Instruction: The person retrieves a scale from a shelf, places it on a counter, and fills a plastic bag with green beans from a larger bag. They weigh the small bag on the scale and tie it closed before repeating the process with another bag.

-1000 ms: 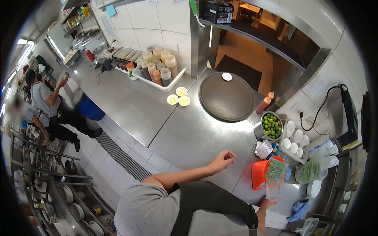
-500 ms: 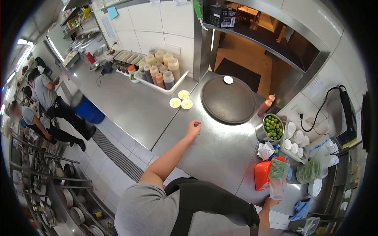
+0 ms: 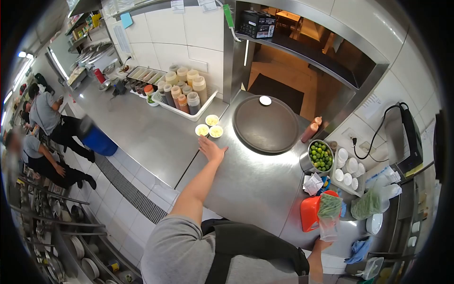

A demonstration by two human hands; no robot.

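Note:
My left hand [image 3: 212, 151] is over the steel counter with its fingers spread and nothing in them. Its fingertips reach the near edge of three small white cups with pale yellow shreds, closest to the left cup [image 3: 202, 130]. At the lower right, my right hand [image 3: 323, 244] is closed on the bottom end of a clear plastic bag [image 3: 329, 229]. Chopped greens [image 3: 330, 206] fill the upper part of this bag, which overlaps a red-orange container [image 3: 309, 214]. Some of the right fingers are hidden behind the plastic.
A round dark tray [image 3: 266, 124] carries a small white cup. Sauce bottles stand in a white bin [image 3: 197, 112]. To the right are a pot of limes [image 3: 308, 163], a rack of white cups [image 3: 362, 185] and a blue cloth [image 3: 358, 249]. Two people [image 3: 45, 111] stand left, past a blue barrel [image 3: 100, 140].
My left hand has moved left toward the white cups, and its pinched fingers have spread. My right hand keeps its hold on the bag. The view has shifted slightly.

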